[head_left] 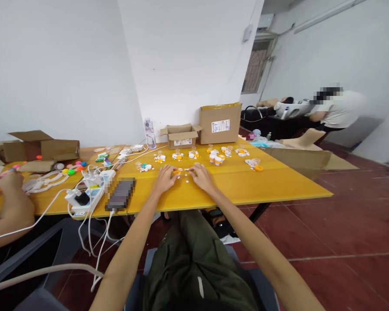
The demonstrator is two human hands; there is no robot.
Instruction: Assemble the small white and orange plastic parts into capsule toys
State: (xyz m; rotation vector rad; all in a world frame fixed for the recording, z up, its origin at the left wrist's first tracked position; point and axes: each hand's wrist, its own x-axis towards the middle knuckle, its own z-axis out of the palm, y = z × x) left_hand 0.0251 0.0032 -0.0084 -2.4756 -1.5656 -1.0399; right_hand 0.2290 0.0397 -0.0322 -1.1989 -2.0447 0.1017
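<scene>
through the head view, i take the gap between the hands as the centre of my dial, with twelve toward the wall. the left hand (164, 179) sits at nine, fingers bent and narrow, its tips at an orange part (176, 172); whether it grips that part or only touches it, i cannot tell from here. the right hand (201, 176) sits at three, thumb and fingertips drawn narrow beside a small white piece (186, 169), and i cannot tell if that is pinched. a loose white disc (187, 181) lies on the surface (262, 185) at six, between the hands.

to handle pieces this small well, i would keep both wrists low, steady the orange part with the left and use only the right's thumb and fingertip pads, pressing lightly so nothing skids. keeping the knuckles spread outward leaves my view of the gap clear. a sideways brush of the right palm could scatter the disc.

at two, a cluster of white-and-orange cups (217, 160) stands near the right hand, so i would keep that elbow from swinging out. at eight, the phone (120, 194) and the power strip (94, 194) lie beyond the left forearm, with trailing cables worth avoiding.
</scene>
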